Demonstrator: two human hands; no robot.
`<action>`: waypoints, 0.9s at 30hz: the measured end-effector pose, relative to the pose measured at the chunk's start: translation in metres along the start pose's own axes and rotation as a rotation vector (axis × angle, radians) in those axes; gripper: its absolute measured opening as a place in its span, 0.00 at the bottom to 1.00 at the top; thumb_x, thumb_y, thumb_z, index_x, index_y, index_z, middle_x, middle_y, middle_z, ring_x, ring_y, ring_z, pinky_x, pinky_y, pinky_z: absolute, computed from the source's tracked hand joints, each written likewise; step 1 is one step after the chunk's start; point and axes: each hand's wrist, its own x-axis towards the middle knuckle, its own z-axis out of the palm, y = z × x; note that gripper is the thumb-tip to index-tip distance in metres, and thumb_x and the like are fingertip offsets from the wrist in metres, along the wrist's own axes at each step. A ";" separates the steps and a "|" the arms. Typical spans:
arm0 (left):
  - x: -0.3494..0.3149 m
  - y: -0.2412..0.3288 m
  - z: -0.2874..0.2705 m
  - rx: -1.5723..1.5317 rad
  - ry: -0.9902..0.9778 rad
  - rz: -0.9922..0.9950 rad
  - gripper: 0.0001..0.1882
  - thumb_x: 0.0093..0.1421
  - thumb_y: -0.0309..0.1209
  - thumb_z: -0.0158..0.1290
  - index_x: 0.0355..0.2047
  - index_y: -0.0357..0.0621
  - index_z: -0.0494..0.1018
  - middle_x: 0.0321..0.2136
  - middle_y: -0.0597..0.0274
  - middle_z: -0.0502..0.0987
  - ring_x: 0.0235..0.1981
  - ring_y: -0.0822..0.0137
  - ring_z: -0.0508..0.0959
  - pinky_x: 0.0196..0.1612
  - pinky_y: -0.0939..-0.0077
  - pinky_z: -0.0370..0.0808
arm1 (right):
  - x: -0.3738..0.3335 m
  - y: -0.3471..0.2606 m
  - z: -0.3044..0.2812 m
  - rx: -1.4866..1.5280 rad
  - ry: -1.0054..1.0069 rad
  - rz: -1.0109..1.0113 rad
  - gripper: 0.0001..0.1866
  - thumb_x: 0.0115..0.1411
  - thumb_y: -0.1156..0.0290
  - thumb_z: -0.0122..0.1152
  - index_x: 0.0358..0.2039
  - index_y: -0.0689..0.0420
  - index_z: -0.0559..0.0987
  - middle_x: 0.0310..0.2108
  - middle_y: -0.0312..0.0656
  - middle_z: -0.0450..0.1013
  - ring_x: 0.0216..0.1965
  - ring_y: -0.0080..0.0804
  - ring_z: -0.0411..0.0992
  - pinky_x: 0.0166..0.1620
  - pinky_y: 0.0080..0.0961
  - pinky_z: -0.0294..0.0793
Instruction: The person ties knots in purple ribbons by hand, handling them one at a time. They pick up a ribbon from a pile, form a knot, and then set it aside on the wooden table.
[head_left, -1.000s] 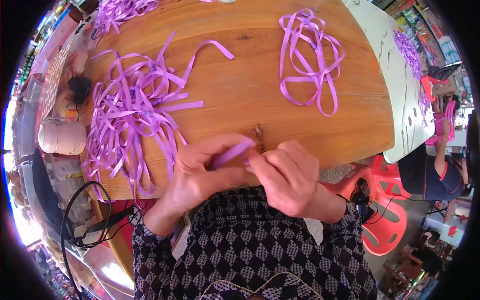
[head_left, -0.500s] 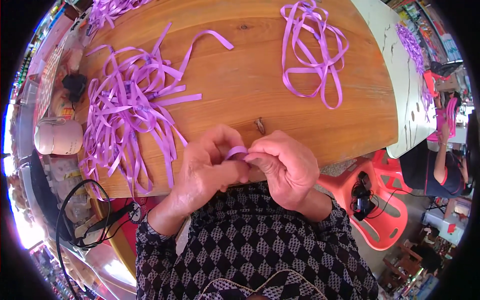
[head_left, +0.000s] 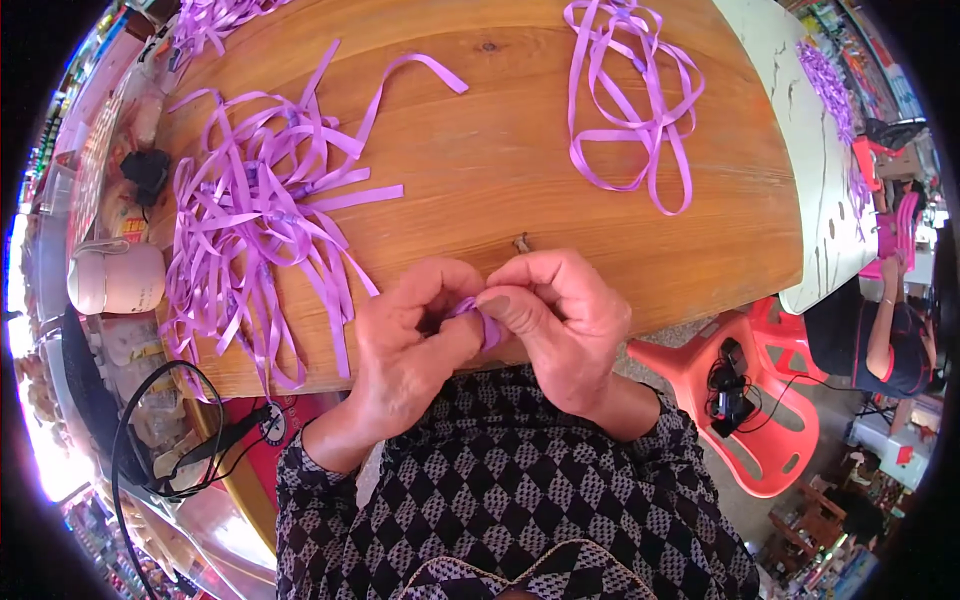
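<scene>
Close together at the table's near edge, both my hands work on one purple ribbon [head_left: 490,330]. My left hand [head_left: 410,335] is closed, with the ribbon bunched around its fingertips. Pinched against it, my right hand [head_left: 560,325] has thumb and forefinger pressed together on the ribbon. Most of this ribbon is hidden inside the fingers. A tangled heap of purple ribbons [head_left: 265,220] lies left of my hands. At the far right of the tabletop rests a looped purple ribbon [head_left: 655,125].
The wooden table [head_left: 480,140] spreads before me, a marble-patterned surface [head_left: 775,100] beside it. Further purple ribbons [head_left: 215,22] lie far left. A pink-white cylinder [head_left: 115,275] and a black cable [head_left: 125,450] stand left. A red plastic chair [head_left: 760,450] holds black electronics; another person [head_left: 870,340] is beyond.
My right fingers have shifted slightly left and up, closer to my left hand. The ribbon's small raised loop is now drawn down and bunched between the fingers.
</scene>
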 end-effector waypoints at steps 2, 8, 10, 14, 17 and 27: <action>-0.001 -0.007 0.004 0.052 0.051 0.176 0.08 0.55 0.20 0.52 0.36 0.34 0.67 0.24 0.64 0.73 0.25 0.80 0.71 0.27 0.87 0.68 | 0.002 -0.004 -0.002 0.347 0.010 0.251 0.06 0.55 0.77 0.58 0.32 0.65 0.72 0.24 0.38 0.73 0.23 0.17 0.69 0.26 0.12 0.68; -0.005 -0.014 0.009 0.119 0.080 0.383 0.07 0.57 0.21 0.50 0.37 0.34 0.67 0.24 0.64 0.75 0.28 0.77 0.74 0.31 0.85 0.71 | 0.003 -0.004 -0.006 0.571 -0.048 0.441 0.08 0.56 0.75 0.57 0.33 0.66 0.71 0.23 0.38 0.72 0.21 0.18 0.68 0.25 0.12 0.67; -0.007 -0.018 0.004 0.176 0.125 0.359 0.07 0.57 0.22 0.51 0.37 0.34 0.68 0.24 0.64 0.74 0.28 0.77 0.74 0.31 0.85 0.71 | 0.002 -0.007 -0.007 0.521 -0.050 0.466 0.10 0.55 0.76 0.58 0.36 0.66 0.70 0.25 0.39 0.72 0.23 0.18 0.68 0.27 0.12 0.68; -0.002 -0.011 0.004 0.180 0.211 0.344 0.07 0.57 0.25 0.52 0.33 0.35 0.69 0.24 0.62 0.74 0.24 0.78 0.73 0.27 0.86 0.69 | -0.009 -0.009 0.003 0.262 -0.056 0.109 0.18 0.53 0.82 0.58 0.44 0.67 0.66 0.30 0.41 0.70 0.29 0.18 0.67 0.33 0.13 0.68; -0.003 0.000 -0.005 -0.167 0.068 -0.070 0.08 0.57 0.29 0.52 0.31 0.35 0.70 0.24 0.61 0.75 0.20 0.78 0.70 0.22 0.88 0.65 | -0.010 0.000 -0.008 0.195 -0.149 0.003 0.21 0.51 0.86 0.56 0.46 0.68 0.64 0.31 0.42 0.68 0.31 0.19 0.67 0.34 0.15 0.68; 0.006 0.006 -0.010 -0.413 -0.138 -0.240 0.09 0.56 0.31 0.54 0.30 0.36 0.71 0.24 0.60 0.75 0.19 0.78 0.68 0.21 0.88 0.64 | -0.002 0.007 -0.025 0.098 -0.185 -0.032 0.09 0.54 0.84 0.55 0.37 0.67 0.72 0.36 0.45 0.68 0.34 0.23 0.69 0.37 0.16 0.69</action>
